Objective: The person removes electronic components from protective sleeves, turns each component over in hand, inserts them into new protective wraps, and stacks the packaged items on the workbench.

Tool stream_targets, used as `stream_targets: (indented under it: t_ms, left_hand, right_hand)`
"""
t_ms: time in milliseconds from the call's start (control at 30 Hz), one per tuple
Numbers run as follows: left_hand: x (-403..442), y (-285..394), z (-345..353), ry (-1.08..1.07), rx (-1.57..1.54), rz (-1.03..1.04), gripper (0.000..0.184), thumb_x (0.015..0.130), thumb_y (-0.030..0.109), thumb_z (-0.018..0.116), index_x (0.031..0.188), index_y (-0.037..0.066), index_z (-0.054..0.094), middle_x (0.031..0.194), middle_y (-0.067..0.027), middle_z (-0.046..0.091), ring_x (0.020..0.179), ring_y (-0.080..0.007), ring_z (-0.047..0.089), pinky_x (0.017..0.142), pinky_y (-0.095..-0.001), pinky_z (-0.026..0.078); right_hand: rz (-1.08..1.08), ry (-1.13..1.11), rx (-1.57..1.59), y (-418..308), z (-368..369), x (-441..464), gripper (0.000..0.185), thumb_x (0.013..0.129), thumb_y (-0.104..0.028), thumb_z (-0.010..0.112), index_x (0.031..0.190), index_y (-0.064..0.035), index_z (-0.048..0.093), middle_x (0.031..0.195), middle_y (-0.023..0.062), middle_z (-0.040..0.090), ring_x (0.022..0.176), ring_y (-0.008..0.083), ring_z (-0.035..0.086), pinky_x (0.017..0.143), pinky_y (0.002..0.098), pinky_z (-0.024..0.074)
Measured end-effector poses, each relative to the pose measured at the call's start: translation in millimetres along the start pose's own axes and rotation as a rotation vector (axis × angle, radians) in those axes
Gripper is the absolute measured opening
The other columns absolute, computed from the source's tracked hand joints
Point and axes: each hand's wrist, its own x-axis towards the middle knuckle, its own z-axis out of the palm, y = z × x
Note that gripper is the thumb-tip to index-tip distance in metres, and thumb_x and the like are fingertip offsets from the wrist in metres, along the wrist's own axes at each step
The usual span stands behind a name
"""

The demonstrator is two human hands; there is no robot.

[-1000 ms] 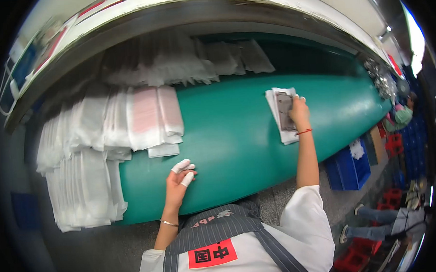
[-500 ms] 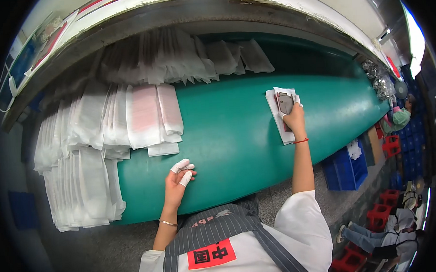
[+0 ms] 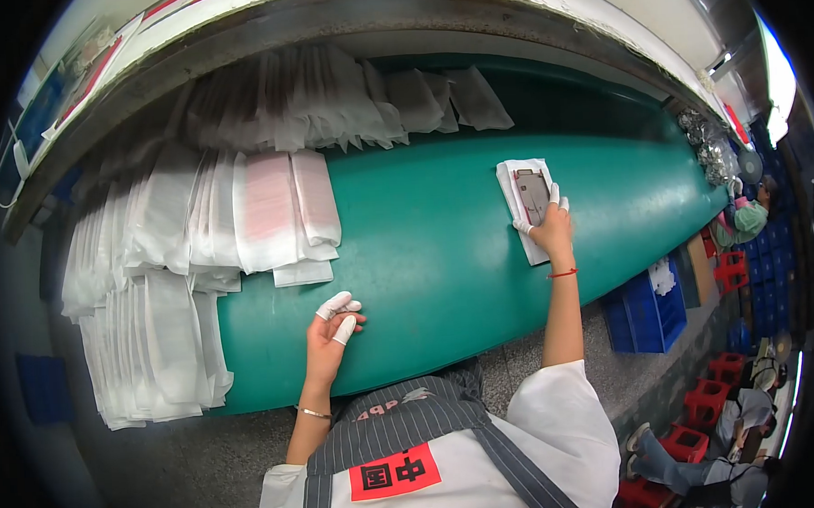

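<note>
My right hand (image 3: 553, 229) reaches out over the green table. Its thumb and fingers, in white finger cots, span a flat dark phone frame (image 3: 533, 199), touching it from both sides. The frame lies on white paper sleeves (image 3: 511, 193), lined up with them. Part of the frame's lower end is hidden under the palm. My left hand (image 3: 324, 335) hovers near the table's front edge with nothing visible in it. Its fingers are loosely bent and apart, and the thumb and some fingers wear white cots.
On the left of the green table (image 3: 407, 254) lie overlapping rows of filled white sleeves (image 3: 156, 338), with more sleeves (image 3: 301, 104) under the shelf (image 3: 324, 26). A blue bin (image 3: 644, 316) stands below the right edge. Red stools (image 3: 707, 402) and other people sit farther right.
The phone frame has come to lie squarely over the sleeves, and my right thumb has moved left to the stack's edge. My left hand has barely moved.
</note>
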Motion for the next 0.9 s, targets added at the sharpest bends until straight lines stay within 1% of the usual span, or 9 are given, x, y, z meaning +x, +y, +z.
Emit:
stream_targets:
  t_ms: [100,200,267,300,400,567,733,800,900]
  left_hand:
    - [-1,-1,0,-0.008,-0.008,0.0,0.035,0.083,0.0,0.051,0.117,-0.002,0.044,0.103,-0.0111,0.055,0.087,-0.0164,0.056,0.074,-0.0261,0.045]
    - [0,-5,-4,-0.028,-0.024,0.006,0.036,0.083,-0.001,0.049,0.118,-0.001,0.043,0.105,-0.0115,0.054,0.089,-0.0163,0.055,0.076,-0.0259,0.046]
    - [1,-5,-3,-0.036,-0.034,0.014,0.037,0.083,-0.001,0.049,0.119,-0.001,0.043,0.105,-0.0113,0.054,0.089,-0.016,0.055,0.076,-0.0256,0.046]
    - [1,-5,-3,-0.036,-0.035,0.011,0.036,0.083,-0.001,0.049,0.119,-0.001,0.043,0.106,-0.011,0.055,0.09,-0.0157,0.055,0.076,-0.0254,0.045]
    - [1,2,-1,-0.02,-0.018,-0.007,0.036,0.084,0.0,0.049,0.119,0.0,0.043,0.105,-0.0104,0.055,0.09,-0.0148,0.055,0.077,-0.0247,0.045]
    - [-6,8,-7,0.046,-0.095,-0.054,0.032,0.084,0.002,0.049,0.116,-0.001,0.046,0.103,-0.0105,0.056,0.089,-0.0151,0.055,0.076,-0.0249,0.045]
    - [-5,27,-20,-0.019,-0.386,-0.104,0.035,0.091,0.019,0.043,0.119,-0.002,0.043,0.106,-0.015,0.055,0.092,-0.0207,0.056,0.078,-0.0277,0.046]
    - [9,34,-20,-0.099,-0.626,-0.14,0.049,0.091,0.032,0.039,0.126,-0.001,0.033,0.117,-0.0173,0.047,0.103,-0.0243,0.051,0.085,-0.0312,0.044]
    - [32,50,-9,-0.191,-1.082,-0.117,0.081,0.081,0.06,0.036,0.134,0.003,0.017,0.13,-0.0187,0.033,0.118,-0.0297,0.039,0.098,-0.0399,0.034]
  right_hand:
    - [-0.11,0.059,0.307,15,7,7,0.104,0.052,-0.031,0.081,0.132,0.0005,0.021,0.117,0.0297,0.041,0.104,0.0416,0.045,0.087,0.0468,0.038]
    - [-0.115,0.24,-0.007,-14,-6,-2,0.096,0.052,-0.025,0.081,0.126,0.0055,0.028,0.115,0.028,0.042,0.099,0.0388,0.047,0.085,0.0424,0.0404]
    - [-0.25,0.037,0.401,-55,-11,1,0.084,0.059,-0.023,0.078,0.124,0.0038,0.032,0.12,0.0272,0.039,0.105,0.0351,0.045,0.089,0.0415,0.0377]
    - [-0.448,0.201,0.624,-82,8,-5,0.073,0.062,-0.027,0.076,0.117,0.0064,0.041,0.116,0.0249,0.044,0.107,0.0361,0.042,0.091,0.0423,0.0343]
    - [-0.774,0.062,0.74,-193,0,-45,0.056,0.07,-0.023,0.07,0.117,-0.0044,0.046,0.118,0.0149,0.047,0.111,0.0297,0.043,0.094,0.0361,0.0338]
    - [-1.133,-0.019,0.777,-295,21,-93,0.034,0.072,-0.022,0.066,0.101,-0.0055,0.058,0.118,0.015,0.046,0.118,0.0368,0.034,0.096,0.0411,0.0319]
    - [-0.803,-0.263,1.344,-306,10,-97,0.015,0.083,-0.008,0.052,0.096,-0.001,0.057,0.115,0.0112,0.052,0.111,0.0251,0.045,0.092,0.0319,0.036]
    - [-0.661,-0.466,1.575,-293,-1,-99,0.02,0.088,-0.009,0.046,0.103,0.0014,0.054,0.119,0.0098,0.051,0.109,0.017,0.046,0.091,0.0289,0.0368]
    - [-0.62,-0.603,1.597,-259,-32,-123,0.024,0.089,-0.012,0.044,0.105,0.0013,0.055,0.124,0.0137,0.047,0.11,0.02,0.047,0.094,0.0305,0.0354]
